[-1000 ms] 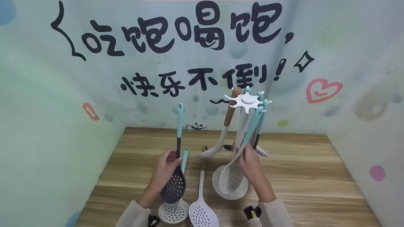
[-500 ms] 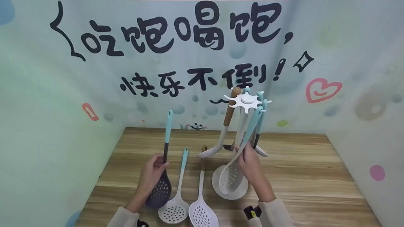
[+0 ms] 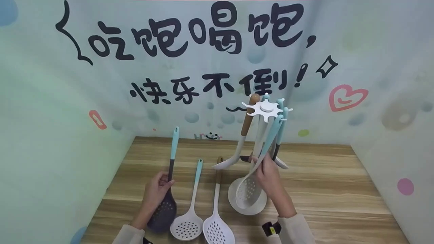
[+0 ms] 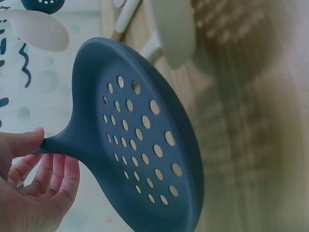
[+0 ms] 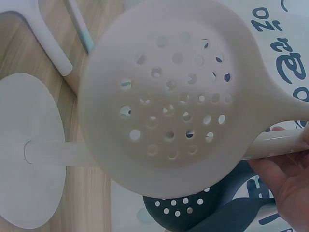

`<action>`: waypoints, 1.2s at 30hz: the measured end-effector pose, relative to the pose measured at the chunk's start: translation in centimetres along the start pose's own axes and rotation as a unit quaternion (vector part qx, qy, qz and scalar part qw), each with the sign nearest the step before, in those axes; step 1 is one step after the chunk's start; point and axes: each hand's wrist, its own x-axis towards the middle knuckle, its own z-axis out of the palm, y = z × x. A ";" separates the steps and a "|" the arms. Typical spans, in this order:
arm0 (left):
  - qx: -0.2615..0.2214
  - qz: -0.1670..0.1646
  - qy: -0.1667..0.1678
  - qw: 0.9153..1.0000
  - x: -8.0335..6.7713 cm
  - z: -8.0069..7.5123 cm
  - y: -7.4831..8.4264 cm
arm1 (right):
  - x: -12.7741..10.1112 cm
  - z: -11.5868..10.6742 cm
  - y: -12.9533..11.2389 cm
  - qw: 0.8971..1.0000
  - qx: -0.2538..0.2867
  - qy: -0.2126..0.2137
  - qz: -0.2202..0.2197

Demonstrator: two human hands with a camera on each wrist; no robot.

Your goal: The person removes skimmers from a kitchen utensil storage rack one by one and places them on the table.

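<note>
My left hand (image 3: 157, 191) pinches the shaft of a dark perforated skimmer (image 3: 172, 166) with a teal handle end, just above its bowl. Its holed bowl (image 4: 89, 104) fills the left wrist view; whether its lower edge touches the table cannot be told. My right hand (image 3: 269, 173) grips the white pole (image 5: 280, 145) of a utensil rack, whose hooked top (image 3: 266, 108) carries several hanging utensils. A pale skimmer (image 3: 271, 135) hangs in front of that hand and hides part of its fingers. The rack's round base (image 3: 232, 196) is below.
Between the hands lie two white skimmers on the wooden table (image 3: 322, 189): one teal-handled skimmer (image 3: 192, 203) and one brown-handled skimmer (image 3: 216, 200). A brown-handled utensil (image 3: 249, 123) hangs on the rack's left side. A printed cloth wall (image 3: 169, 118) stands behind the table.
My left hand has moved left and down toward me with the dark skimmer, away from above the teal-handled white one, uncovering it. The right hand and rack have stayed still.
</note>
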 end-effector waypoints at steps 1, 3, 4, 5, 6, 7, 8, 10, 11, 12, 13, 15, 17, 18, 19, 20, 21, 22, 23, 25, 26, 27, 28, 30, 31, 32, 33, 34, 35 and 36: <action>0.004 0.000 0.000 1.000 0.0 0.0 -0.2 | 0.0 0.0 0.0 1.000 0.000 0.001 -0.001; 0.006 -0.001 -0.002 1.000 0.0 0.1 -0.7 | 0.0 0.0 0.0 1.000 0.001 0.002 -0.002; 0.007 -0.001 -0.004 1.000 -0.1 0.1 -0.8 | 0.0 0.0 0.0 1.000 0.000 0.003 -0.002; 0.010 0.000 -0.005 1.000 -0.1 0.1 -1.0 | 0.0 0.0 0.0 1.000 0.000 0.004 -0.003; 0.013 0.003 -0.008 1.000 -0.1 0.1 -1.2 | -0.1 0.0 0.0 1.000 0.000 0.005 -0.003; 0.017 0.004 -0.010 1.000 -0.1 0.2 -1.3 | -0.1 0.0 0.1 1.000 -0.001 0.006 -0.004; 0.020 0.002 -0.012 1.000 -0.2 0.2 -1.5 | -0.1 0.0 0.1 1.000 -0.002 0.006 -0.005; 0.026 -0.001 -0.016 1.000 -0.3 0.3 -1.7 | -0.1 0.1 0.2 1.000 -0.006 0.008 -0.007; 0.029 -0.005 -0.018 0.999 -0.3 0.3 -1.9 | -0.1 0.1 0.2 1.000 -0.008 0.009 -0.007; 0.032 -0.008 -0.019 0.999 -0.3 0.3 -2.0 | -0.1 0.1 0.3 1.000 -0.009 0.010 -0.008; 0.035 -0.013 -0.020 0.999 -0.3 0.4 -2.0 | -0.1 0.1 0.3 1.000 -0.011 0.011 -0.009; 0.032 -0.024 -0.025 0.999 -0.4 0.4 -2.1 | 0.0 0.1 0.3 1.000 -0.013 0.012 -0.015; 0.033 -0.037 -0.029 0.998 -0.5 0.4 -2.2 | 0.0 0.1 0.3 1.000 -0.015 0.012 -0.020; 0.034 -0.043 -0.031 0.998 -0.5 0.5 -2.2 | 0.0 0.1 0.2 1.000 -0.016 0.011 -0.022; 0.034 -0.052 -0.034 0.997 -0.6 0.5 -2.2 | 0.0 0.1 0.2 1.000 -0.017 0.011 -0.023; 0.037 -0.059 -0.037 0.997 -0.6 0.5 -2.3 | 0.0 0.1 0.2 1.000 -0.018 0.011 -0.023; 0.041 -0.065 -0.039 0.996 -0.7 0.5 -2.3 | 0.0 0.1 0.2 1.000 -0.019 0.010 -0.021; 0.046 -0.069 -0.042 0.996 -0.7 0.6 -2.4 | 0.0 0.0 0.1 1.000 -0.019 0.010 -0.019; 0.050 -0.073 -0.045 0.995 -0.8 0.6 -2.5 | 0.0 0.0 0.1 1.000 -0.018 0.009 -0.015; 0.055 -0.078 -0.050 0.994 -0.8 0.6 -2.7 | 0.0 0.0 0.1 1.000 -0.016 0.008 -0.011; 0.056 -0.078 -0.052 0.994 -0.9 0.6 -2.8 | 0.0 0.0 0.1 1.000 -0.015 0.008 -0.010; 0.056 -0.079 -0.055 0.994 -0.9 0.7 -2.8 | 0.0 0.0 0.1 1.000 -0.015 0.009 -0.010; 0.056 -0.078 -0.057 0.994 -0.9 0.7 -2.9 | 0.0 0.0 0.1 1.000 -0.014 0.009 -0.009; 0.053 -0.078 -0.060 0.994 -0.9 0.8 -2.9 | 0.0 0.1 0.1 1.000 -0.015 0.012 -0.010; 0.053 -0.077 -0.062 0.994 -0.9 0.8 -2.9 | 0.0 0.1 0.1 1.000 -0.016 0.013 -0.011; 0.053 -0.078 -0.065 0.993 -0.9 0.9 -2.9 | 0.0 0.1 0.2 1.000 -0.016 0.014 -0.011; 0.053 -0.077 -0.067 0.993 -0.9 0.9 -2.9 | 0.0 0.1 0.2 1.000 -0.017 0.014 -0.010; 0.054 -0.077 -0.070 0.993 -0.9 1.0 -2.9 | 0.0 0.1 0.2 1.000 -0.018 0.014 -0.010; 0.057 -0.077 -0.074 0.993 -0.9 1.0 -2.9 | -0.1 0.1 0.2 1.000 -0.019 0.015 -0.010; 0.059 -0.077 -0.077 0.992 -0.9 1.1 -2.9 | -0.1 0.1 0.2 1.000 -0.019 0.015 -0.009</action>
